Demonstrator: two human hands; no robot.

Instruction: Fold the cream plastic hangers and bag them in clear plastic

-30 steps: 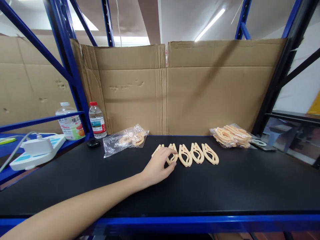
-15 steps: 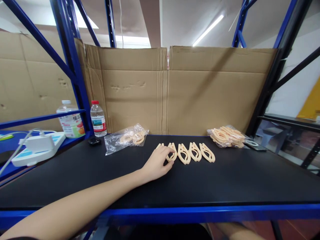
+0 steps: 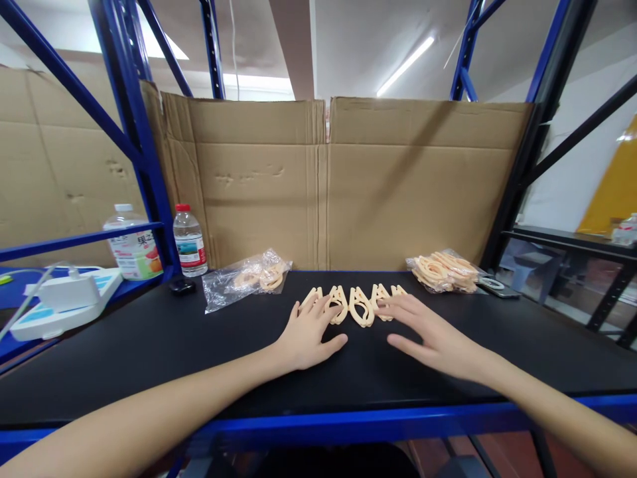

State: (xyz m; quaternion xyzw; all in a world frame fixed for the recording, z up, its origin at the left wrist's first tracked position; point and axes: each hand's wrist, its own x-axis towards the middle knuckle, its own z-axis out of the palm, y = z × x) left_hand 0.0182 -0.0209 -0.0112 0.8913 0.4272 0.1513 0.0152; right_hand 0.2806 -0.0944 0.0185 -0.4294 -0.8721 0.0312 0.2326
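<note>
In the head view several beige clips [image 3: 361, 308], shaped like large clothes pegs with an oval loop at the near end, lie in a row on the black tabletop [image 3: 368, 378]. My left hand [image 3: 307, 337] is over the left end of the row, fingers spread, partly covering the clips there. Over the right end hovers my right hand [image 3: 432, 337], also open, its fingertips hiding parts of the two rightmost clips. Whether the fingertips touch the clips I cannot tell. The middle clip is fully visible between the hands.
Behind the row are a clear plastic bag [image 3: 226, 289] with a few clips at left and a fuller bag of clips [image 3: 442, 271] at right, beside a phone [image 3: 505, 290]. A water bottle [image 3: 190, 242] and a black mouse-like object [image 3: 182, 286] stand left. Cardboard [image 3: 259, 199] walls the back.
My right hand has come up from below the table edge to the right end of the row. My left hand has shifted slightly left and its fingers have spread.
</note>
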